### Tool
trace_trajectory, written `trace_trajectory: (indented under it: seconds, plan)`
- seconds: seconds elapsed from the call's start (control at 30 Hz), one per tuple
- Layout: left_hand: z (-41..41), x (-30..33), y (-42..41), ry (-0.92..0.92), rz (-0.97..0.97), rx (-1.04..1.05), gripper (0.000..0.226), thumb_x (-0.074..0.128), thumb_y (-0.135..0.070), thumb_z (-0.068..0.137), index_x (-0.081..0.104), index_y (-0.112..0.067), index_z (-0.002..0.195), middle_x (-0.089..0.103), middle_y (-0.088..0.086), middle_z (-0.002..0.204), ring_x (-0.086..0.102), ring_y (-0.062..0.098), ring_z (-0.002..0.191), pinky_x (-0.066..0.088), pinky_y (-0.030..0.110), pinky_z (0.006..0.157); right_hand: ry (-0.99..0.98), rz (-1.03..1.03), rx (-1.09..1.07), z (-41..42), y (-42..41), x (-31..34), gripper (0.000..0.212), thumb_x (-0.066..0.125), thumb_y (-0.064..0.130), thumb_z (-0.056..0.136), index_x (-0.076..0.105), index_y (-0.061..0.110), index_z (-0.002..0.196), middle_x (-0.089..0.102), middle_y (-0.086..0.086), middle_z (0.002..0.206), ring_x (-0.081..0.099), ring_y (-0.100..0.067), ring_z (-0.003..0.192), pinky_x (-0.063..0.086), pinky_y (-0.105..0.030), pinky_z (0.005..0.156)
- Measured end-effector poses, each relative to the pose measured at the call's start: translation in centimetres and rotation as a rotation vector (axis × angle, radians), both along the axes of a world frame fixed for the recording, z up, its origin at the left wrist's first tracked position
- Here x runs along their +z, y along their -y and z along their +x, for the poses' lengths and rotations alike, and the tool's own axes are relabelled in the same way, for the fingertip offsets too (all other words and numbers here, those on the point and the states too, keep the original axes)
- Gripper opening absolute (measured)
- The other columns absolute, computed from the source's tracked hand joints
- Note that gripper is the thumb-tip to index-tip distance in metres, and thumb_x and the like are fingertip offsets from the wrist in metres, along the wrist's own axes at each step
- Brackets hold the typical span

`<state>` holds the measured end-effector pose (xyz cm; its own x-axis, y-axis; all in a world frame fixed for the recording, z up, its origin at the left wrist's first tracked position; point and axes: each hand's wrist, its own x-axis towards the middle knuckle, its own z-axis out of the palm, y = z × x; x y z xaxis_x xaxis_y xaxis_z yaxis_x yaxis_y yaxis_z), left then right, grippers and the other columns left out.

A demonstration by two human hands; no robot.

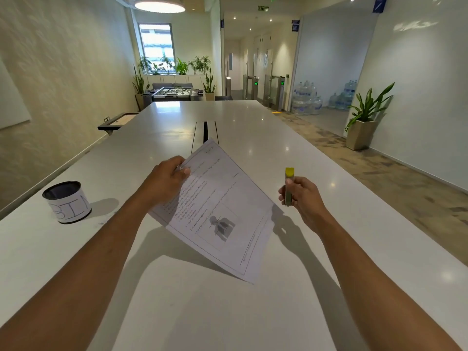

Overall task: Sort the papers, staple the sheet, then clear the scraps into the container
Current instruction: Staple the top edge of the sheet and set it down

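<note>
The left hand (166, 181) is pinching the printed sheet (217, 211) at its upper left edge, thumb on top, holding it tilted above the surface (253, 312). Right of the sheet, the right hand (302, 198) is clasping an upright yellow-tipped stapler (289, 186). The labelled container (67, 201) is standing well left of the sheet.

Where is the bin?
The bin stands on the table at the far left, apart from the left hand holding the paper.
</note>
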<state>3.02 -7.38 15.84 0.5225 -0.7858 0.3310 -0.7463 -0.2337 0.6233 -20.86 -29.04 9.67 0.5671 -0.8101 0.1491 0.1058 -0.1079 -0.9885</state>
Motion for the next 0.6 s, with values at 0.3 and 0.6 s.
trace_trajectory:
  seconds: [0.3, 0.6]
  plan:
    - [0.1, 3.5, 0.0, 0.098, 0.107, -0.069, 0.019, 0.050, -0.030, 0.098, 0.057, -0.018, 0.085, 0.060, -0.004, 0.077, 0.056, 0.014, 0.071, 0.040, 0.029, 0.061, -0.165, -0.500, 0.168, 3.1, -3.7, 6.0, 0.022, 0.061, 0.024, 0.093, 0.062, 0.011, 0.110, 0.061, 0.000, 0.081, 0.058, -0.013, 0.067, 0.046, -0.024, 0.061]
    - [0.0, 5.4, 0.3, 0.189, 0.175, -0.126, 0.019, 0.051, -0.031, 0.098, 0.054, -0.032, 0.078, 0.058, -0.011, 0.078, 0.056, 0.013, 0.074, 0.041, 0.032, 0.063, -0.281, -0.701, 0.023, 4.6, -5.0, 10.1, 0.026, 0.062, 0.020, 0.091, 0.045, 0.014, 0.109, 0.062, -0.004, 0.097, 0.067, -0.020, 0.069, 0.045, -0.016, 0.044]
